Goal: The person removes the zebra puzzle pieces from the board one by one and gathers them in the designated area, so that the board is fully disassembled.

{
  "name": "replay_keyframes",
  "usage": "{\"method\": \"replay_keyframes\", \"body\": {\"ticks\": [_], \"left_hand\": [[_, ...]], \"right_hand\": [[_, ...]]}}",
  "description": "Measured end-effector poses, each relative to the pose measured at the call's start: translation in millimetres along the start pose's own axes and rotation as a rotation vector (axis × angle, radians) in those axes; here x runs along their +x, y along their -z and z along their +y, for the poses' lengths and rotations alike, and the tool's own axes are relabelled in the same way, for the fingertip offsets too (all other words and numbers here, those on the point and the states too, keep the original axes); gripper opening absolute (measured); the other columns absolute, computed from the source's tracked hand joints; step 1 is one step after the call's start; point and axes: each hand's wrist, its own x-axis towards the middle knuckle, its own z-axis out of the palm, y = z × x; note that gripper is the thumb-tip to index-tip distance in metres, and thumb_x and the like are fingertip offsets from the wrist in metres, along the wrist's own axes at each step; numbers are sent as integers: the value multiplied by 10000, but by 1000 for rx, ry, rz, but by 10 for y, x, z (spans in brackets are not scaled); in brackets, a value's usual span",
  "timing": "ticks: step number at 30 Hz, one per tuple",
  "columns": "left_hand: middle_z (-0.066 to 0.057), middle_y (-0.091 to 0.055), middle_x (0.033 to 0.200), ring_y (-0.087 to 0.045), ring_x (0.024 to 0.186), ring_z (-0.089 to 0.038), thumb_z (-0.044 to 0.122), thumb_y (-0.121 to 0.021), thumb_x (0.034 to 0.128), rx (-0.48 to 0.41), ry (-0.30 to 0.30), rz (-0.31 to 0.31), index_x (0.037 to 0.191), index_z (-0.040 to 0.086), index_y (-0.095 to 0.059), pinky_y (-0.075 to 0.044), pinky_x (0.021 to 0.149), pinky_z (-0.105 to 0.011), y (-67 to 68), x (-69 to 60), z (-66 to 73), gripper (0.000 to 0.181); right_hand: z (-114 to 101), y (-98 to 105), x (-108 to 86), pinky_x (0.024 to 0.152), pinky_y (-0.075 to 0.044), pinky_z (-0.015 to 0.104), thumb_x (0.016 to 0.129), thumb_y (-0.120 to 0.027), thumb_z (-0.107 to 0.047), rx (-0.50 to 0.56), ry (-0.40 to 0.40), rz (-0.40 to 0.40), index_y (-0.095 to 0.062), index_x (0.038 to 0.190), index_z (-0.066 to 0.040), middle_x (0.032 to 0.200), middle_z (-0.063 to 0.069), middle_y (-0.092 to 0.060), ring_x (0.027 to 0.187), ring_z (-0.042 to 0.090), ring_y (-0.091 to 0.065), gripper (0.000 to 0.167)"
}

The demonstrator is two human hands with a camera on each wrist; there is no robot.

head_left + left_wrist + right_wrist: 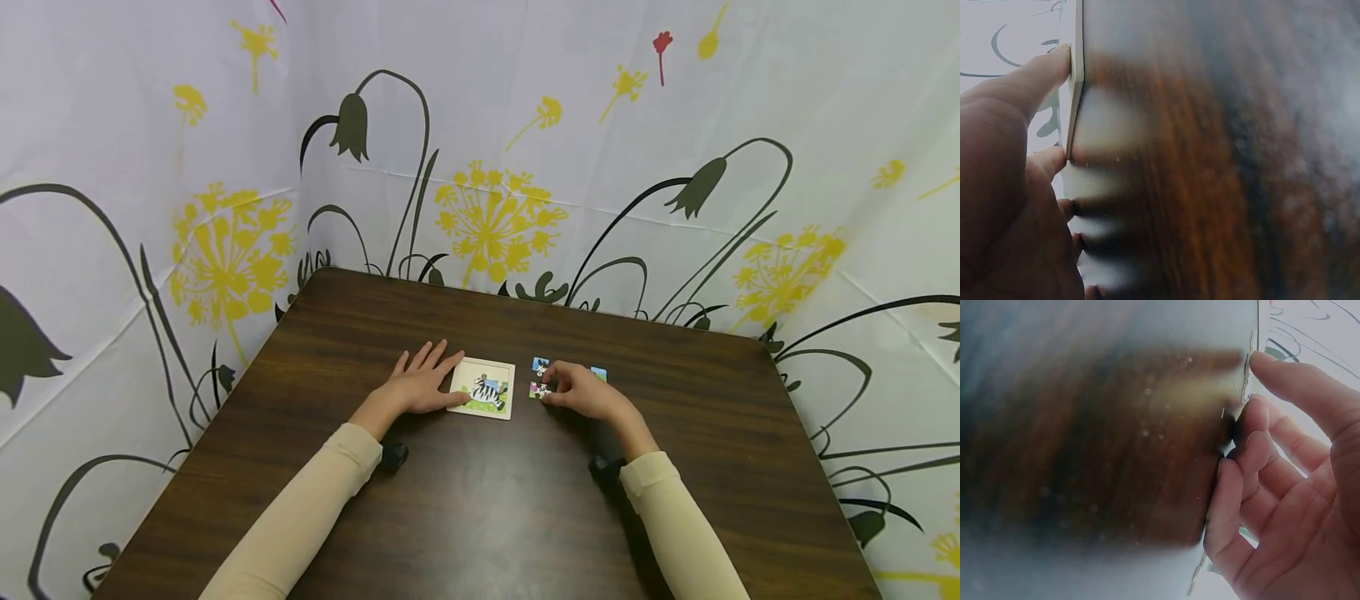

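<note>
A square wooden puzzle board [491,392] lies flat on the table, with a zebra picture partly filled in. My left hand [423,387] rests along its left side, fingers spread, thumb on the lower left corner; in the left wrist view, the thumb [1050,69] touches the board's edge. To the right of the board, my right hand [581,389] has its thumb and bent index finger at a small pink and black-and-white puzzle piece [535,390]. The right wrist view shows that piece edge-on between thumb [1279,372] and index finger. The other right fingers curl against the table.
A blue puzzle piece [539,364] with a zebra head lies just beyond the right fingers. Another blue and green piece [599,372] lies behind the right hand, partly covered. The dark wooden table [480,508] meets a flower-patterned curtain [495,125] at the back.
</note>
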Motion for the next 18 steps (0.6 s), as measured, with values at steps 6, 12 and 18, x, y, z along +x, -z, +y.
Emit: {"method": "replay_keyframes", "body": {"ticks": [6,12,18], "left_hand": [[-14,67,1839,69,1706,-325,812,-561,952,-6,0,-2,1746,390,-118,78,1325,-674,-2,-9,0,1002],[-13,66,1839,74,1706,-322,810,-559,953,-17,-5,-2,1745,392,-119,82,1324,-671,-3,-25,7,998],[-15,62,1840,71,1706,-323,805,-564,955,-9,-2,3,1745,391,-118,76,1326,-670,2,-22,9,997]], "right_hand": [[2,14,5,641,-468,318,1035,-737,-232,6,2,14,-699,1220,-84,823,47,-650,696,155,-546,240],[-65,-5,27,713,-517,319,1092,-657,-283,-10,23,38,-721,1199,-130,917,21,-729,754,126,-616,198],[-358,-59,129,729,-525,331,1045,-728,-238,-13,100,9,-712,1239,-130,929,18,-715,788,153,-612,223]]}}
